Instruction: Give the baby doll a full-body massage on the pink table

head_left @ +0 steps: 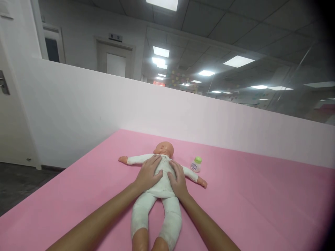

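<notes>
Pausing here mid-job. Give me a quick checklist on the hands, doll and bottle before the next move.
1. Left hand on the doll's torso: ok, laid on one side.
2. Right hand on the torso: ok, laid on the opposite side.
3. Doll's arms spread outward: ok, both out to the sides.
4. Bottle standing on the pink surface: ok, outside both hands.
5. Green cap on the bottle: ok.
6. Amount left inside: cannot tell.
</notes>
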`<state>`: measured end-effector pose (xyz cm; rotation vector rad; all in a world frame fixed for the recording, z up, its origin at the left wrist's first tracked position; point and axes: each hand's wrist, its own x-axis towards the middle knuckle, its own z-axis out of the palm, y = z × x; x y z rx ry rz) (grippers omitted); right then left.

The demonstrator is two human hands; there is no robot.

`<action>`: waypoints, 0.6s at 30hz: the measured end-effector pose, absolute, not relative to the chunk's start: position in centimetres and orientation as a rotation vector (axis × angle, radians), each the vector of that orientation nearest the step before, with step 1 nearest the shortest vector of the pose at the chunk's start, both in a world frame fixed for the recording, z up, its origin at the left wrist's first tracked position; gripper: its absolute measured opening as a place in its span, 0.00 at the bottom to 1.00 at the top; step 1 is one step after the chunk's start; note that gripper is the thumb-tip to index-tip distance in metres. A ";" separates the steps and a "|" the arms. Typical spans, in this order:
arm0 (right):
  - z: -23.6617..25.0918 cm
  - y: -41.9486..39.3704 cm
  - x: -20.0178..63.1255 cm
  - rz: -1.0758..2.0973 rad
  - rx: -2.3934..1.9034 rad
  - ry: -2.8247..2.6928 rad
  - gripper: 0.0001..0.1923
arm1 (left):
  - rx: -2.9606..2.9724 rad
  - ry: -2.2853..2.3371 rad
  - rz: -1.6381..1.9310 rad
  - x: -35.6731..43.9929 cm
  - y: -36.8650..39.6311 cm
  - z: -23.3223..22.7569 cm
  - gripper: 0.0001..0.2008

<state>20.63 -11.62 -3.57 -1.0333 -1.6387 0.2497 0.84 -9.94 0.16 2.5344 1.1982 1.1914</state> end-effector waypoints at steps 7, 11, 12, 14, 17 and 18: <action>-3.4 -11.5 20.9 0.319 -1.045 -1.638 0.17 | 2.508 1.215 1.238 0.9 -10.1 0.5 0.13; -3.1 -11.6 20.9 0.321 -1.029 -1.619 0.10 | 2.491 1.214 1.253 1.0 -10.3 0.8 0.10; -3.0 -11.7 20.9 0.323 -1.024 -1.616 0.09 | 2.491 1.215 1.249 0.9 -10.3 0.8 0.11; -3.0 -11.7 20.8 0.325 -1.018 -1.617 0.09 | 2.496 1.215 1.232 0.9 -10.3 0.8 0.15; -3.0 -11.6 20.8 0.322 -1.017 -1.625 0.10 | 2.521 1.213 1.192 0.9 -10.3 0.8 0.22; -3.1 -11.6 20.9 0.321 -1.016 -1.626 0.10 | 2.532 1.214 1.176 0.9 -10.3 0.8 0.23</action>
